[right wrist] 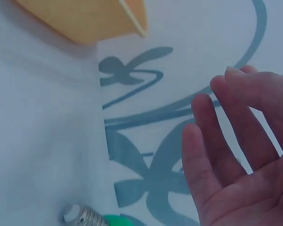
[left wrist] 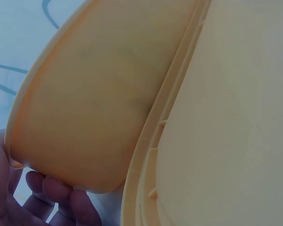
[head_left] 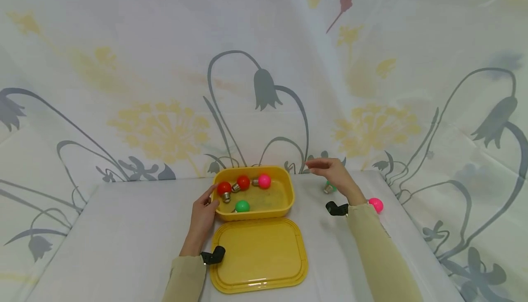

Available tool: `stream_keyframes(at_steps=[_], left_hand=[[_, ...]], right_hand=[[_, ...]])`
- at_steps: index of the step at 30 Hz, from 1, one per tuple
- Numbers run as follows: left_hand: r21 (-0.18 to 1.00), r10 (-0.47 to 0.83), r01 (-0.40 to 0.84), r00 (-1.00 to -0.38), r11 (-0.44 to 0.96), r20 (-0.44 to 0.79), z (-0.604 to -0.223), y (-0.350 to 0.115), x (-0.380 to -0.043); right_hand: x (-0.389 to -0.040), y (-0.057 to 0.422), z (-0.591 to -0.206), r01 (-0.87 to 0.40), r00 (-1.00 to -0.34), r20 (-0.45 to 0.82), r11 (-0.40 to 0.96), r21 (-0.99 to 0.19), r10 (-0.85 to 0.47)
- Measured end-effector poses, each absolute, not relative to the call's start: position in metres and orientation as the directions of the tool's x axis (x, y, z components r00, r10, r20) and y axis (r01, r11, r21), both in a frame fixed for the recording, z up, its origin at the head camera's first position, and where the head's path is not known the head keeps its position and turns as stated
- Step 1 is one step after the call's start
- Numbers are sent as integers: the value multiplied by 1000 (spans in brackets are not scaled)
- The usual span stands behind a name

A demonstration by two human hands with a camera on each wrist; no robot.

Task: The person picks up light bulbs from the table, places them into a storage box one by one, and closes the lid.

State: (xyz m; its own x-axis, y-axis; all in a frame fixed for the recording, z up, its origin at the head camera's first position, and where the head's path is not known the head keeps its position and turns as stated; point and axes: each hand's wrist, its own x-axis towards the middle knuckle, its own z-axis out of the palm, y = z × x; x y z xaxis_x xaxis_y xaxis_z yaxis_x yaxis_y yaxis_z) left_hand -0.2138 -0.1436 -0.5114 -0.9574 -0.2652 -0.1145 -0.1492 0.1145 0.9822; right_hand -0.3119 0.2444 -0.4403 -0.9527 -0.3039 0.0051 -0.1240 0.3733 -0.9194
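My left hand (head_left: 203,215) grips the left end of a yellow plastic container (head_left: 277,200); in the left wrist view its fingers (left wrist: 82,207) curl under the rim. Inside lie two red light bulbs, one at the left (head_left: 224,188) and another beside it (head_left: 244,182), plus a pink light bulb (head_left: 264,181) and a green light bulb (head_left: 242,206). Raised to the right of the container, my right hand (head_left: 335,173) holds nothing, its fingers loosely bent and spread. Below it, a second green bulb (head_left: 330,187) lies on the table, its metal base showing in the right wrist view.
A matching yellow lid (head_left: 260,256) lies flat just in front of the container. Another pink bulb (head_left: 376,205) sits by my right wrist, partly behind the sleeve. The white table (head_left: 136,233) meets a flower-printed curtain (head_left: 165,63) at the back.
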Motion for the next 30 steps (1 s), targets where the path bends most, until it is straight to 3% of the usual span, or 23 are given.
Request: stream_keyframes(at_steps=[11,22,30], left_hand=[[983,-260,-149,-958,102,-118,-514,-145,-216],[988,-260,-122,-961,91,-95,-515,-145,-216],[986,-262,-143,-958,87,-116,-515,-144,-216]], right_hand=[[-308,279,-452,-141,-972,39,440,-887,-233],[-305,304,-466,-77,-988,0,502,-861,-151],[-306,312,-477,-85,-988,-3,553,-829,-156]])
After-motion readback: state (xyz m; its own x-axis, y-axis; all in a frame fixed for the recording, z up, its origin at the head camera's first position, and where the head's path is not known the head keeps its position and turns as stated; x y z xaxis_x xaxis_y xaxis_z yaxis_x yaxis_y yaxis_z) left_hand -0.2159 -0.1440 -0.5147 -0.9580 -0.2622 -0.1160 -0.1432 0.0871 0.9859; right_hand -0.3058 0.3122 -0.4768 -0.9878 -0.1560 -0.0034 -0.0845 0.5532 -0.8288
